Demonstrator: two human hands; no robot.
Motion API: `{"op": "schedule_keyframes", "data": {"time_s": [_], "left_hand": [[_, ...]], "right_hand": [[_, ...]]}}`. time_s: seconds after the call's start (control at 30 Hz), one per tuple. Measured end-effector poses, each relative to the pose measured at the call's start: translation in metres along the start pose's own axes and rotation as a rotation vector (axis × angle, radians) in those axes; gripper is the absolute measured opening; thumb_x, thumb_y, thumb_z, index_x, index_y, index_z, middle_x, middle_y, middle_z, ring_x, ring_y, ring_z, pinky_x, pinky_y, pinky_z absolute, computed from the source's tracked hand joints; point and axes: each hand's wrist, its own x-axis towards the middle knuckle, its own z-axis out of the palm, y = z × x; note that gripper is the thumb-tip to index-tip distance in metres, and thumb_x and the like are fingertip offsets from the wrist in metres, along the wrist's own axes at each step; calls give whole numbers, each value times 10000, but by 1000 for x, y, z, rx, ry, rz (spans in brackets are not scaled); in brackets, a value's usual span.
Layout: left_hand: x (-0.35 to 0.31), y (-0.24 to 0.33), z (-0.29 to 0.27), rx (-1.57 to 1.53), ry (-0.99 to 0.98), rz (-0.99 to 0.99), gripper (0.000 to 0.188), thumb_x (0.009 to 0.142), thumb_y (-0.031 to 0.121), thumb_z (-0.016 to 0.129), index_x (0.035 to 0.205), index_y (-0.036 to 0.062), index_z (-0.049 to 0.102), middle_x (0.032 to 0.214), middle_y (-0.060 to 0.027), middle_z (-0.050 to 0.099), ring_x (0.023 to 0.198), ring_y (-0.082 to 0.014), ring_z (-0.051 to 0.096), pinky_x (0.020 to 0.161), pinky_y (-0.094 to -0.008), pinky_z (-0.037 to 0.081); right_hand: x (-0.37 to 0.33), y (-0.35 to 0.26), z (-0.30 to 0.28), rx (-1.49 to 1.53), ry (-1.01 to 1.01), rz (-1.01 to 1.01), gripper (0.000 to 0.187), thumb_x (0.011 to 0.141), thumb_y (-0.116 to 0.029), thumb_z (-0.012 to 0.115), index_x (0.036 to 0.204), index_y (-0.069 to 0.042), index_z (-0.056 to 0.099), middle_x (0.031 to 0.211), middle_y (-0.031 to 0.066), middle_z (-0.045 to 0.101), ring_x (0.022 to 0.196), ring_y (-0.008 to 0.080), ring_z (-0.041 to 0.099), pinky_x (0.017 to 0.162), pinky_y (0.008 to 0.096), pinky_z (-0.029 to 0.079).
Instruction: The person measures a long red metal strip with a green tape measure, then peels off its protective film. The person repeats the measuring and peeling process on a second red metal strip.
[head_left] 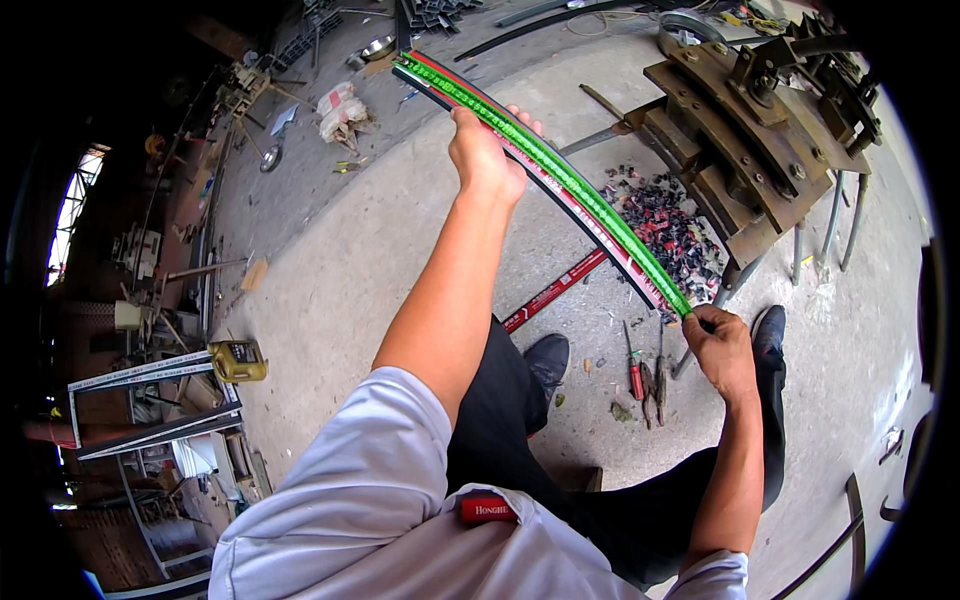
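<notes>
My left hand [485,155] is wrapped round a long curved profile near its far end, fingertips showing beyond it. This profile [575,208] is dark-edged, with red and white printed film and a bright green strip [620,228] running along it. At the near right end, my right hand [722,350] pinches the tip of the green strip between thumb and fingers. The profile is held slantwise above the floor, from far left to near right. A straight red printed bar [550,293] meets its underside in view; whether they touch, I cannot tell.
A heavy steel bending machine [745,150] stands at the right on legs. Under it lies a heap of film scraps [670,230]. A red-handled screwdriver [635,375] and pliers [653,390] lie between my feet. At left are a yellow-green jug [237,361] and metal frames [140,375].
</notes>
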Motion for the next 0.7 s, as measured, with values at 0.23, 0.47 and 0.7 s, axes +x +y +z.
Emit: {"op": "schedule_keyframes", "data": {"time_s": [0.23, 0.47, 0.7], "left_hand": [[0, 3, 4, -25, 8, 14, 533, 1200, 477, 286, 1277, -8, 495, 1168, -194, 622, 1006, -318, 642, 1016, -575, 576], [30, -3, -15, 50, -30, 74, 509, 1164, 376, 297, 1364, -61, 466, 1224, -204, 602, 1078, -334, 627, 1027, -567, 573], [54, 6, -22, 90, -44, 93, 512, 1167, 345, 233, 1324, -76, 479, 1214, -208, 592, 1067, -328, 622, 1043, -567, 563]], "right_hand": [[-6, -2, 3, -41, 40, -23, 242, 1001, -287, 717, 1008, -55, 785, 713, 148, 675, 658, 254, 667, 693, 403, 531], [-2, -3, -4, -168, 11, 1, 294, 1009, -383, 671, 1091, -141, 815, 897, 211, 767, 899, 420, 752, 843, 486, 585], [-2, -1, -3, -180, 20, 15, 314, 994, -413, 655, 1134, -196, 834, 948, 190, 794, 961, 406, 763, 905, 485, 602]]}}
